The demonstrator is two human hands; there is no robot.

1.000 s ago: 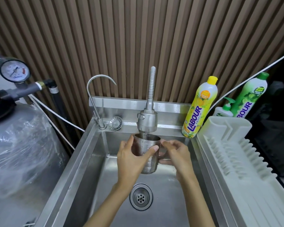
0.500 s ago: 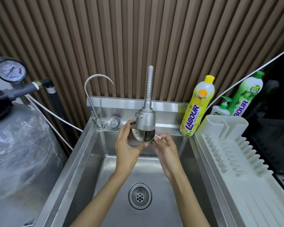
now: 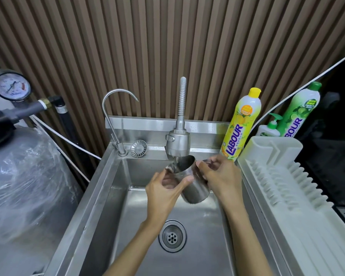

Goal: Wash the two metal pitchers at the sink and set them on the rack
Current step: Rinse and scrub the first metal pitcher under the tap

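A: Steel sink (image 3: 116,196) status?
B: Left hand (image 3: 163,196) curled round the pitcher (image 3: 194,190), which is tilted under the tap (image 3: 177,144), water running into its mouth. Right hand (image 3: 221,180) grips its far side, near the handle I think.
A: Rinse step then. Rack (image 3: 283,186)?
B: Right of the sink, no pitcher on it that I can see. Second pitcher not in view. My read: first one mid-wash, both placements left to do.
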